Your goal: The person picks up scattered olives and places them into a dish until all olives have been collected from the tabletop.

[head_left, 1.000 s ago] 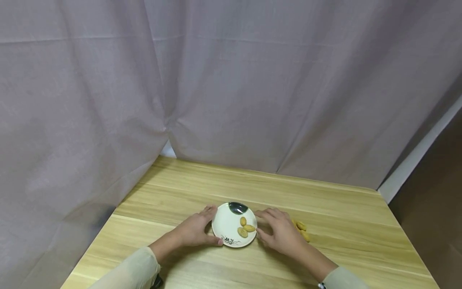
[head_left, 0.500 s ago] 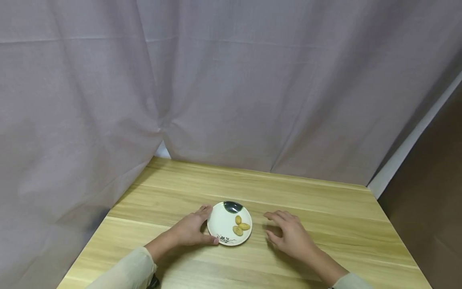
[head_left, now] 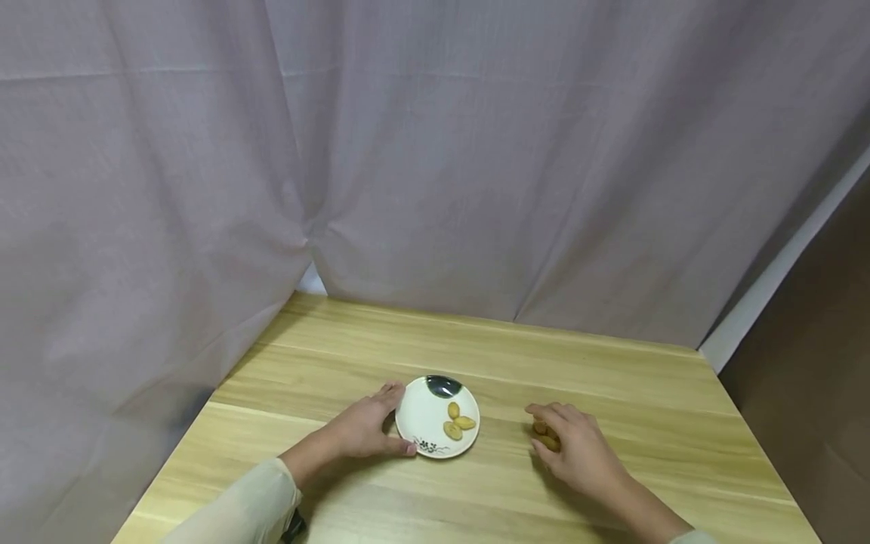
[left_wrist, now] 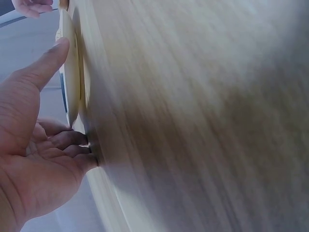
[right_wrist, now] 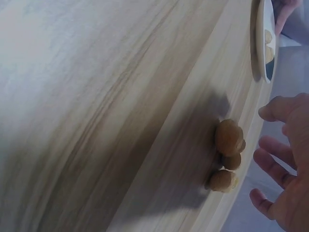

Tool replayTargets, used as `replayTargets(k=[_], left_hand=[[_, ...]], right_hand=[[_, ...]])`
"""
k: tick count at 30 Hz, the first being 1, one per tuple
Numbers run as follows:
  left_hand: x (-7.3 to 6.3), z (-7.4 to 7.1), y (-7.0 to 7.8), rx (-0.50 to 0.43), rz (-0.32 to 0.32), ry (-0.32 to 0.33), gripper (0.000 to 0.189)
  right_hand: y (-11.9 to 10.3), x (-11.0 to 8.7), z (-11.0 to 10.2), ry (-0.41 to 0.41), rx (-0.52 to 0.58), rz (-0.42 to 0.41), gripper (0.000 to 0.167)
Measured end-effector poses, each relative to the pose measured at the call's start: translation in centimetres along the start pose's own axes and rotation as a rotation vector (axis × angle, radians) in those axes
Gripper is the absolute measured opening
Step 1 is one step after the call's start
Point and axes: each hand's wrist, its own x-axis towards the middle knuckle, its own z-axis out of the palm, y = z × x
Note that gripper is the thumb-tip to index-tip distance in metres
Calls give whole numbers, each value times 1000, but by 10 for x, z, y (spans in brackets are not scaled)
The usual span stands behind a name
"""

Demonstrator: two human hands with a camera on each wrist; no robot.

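Observation:
A small white plate [head_left: 423,417], with a dark green patch and a floral print, lies on the table; three yellowish-brown oval pieces, like dried fruit, are on its right half. My left hand [head_left: 363,427] holds the plate's left rim, thumb at the near side and fingers at the far side. In the left wrist view, the thumb touches the plate [left_wrist: 72,72]. My right hand [head_left: 578,442] hovers with parted fingers over loose dried fruit pieces [head_left: 549,438], partly hidden by it. A gap separates the right fingers from these pieces [right_wrist: 228,137] in the right wrist view.
The wooden table [head_left: 381,332] has a light grain. A grey-purple curtain [head_left: 435,189] hangs behind it and along the left. A brown surface [head_left: 816,378] stands beyond the right edge.
My right hand has left the plate's right side and moved right to the loose dried fruit pieces. My left hand remains at the plate.

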Motion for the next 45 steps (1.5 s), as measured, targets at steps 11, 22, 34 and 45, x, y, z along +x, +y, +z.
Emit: replayTargets(k=[11,22,34,45], left_hand=[[1,-2,-6,8,-1,2,122],[0,-4,-4,0,3,1,123],[0,-2,-4,-15,7,7,122],[0,-2,1,-24,6,0,121]], right_hand=[[7,-6,4,-31,-1,35,58],[4,-7,4,-93,-12,80,46],[-1,-1,5,-134,-2,103,37],[0,0,9,-79,-47,79,35]])
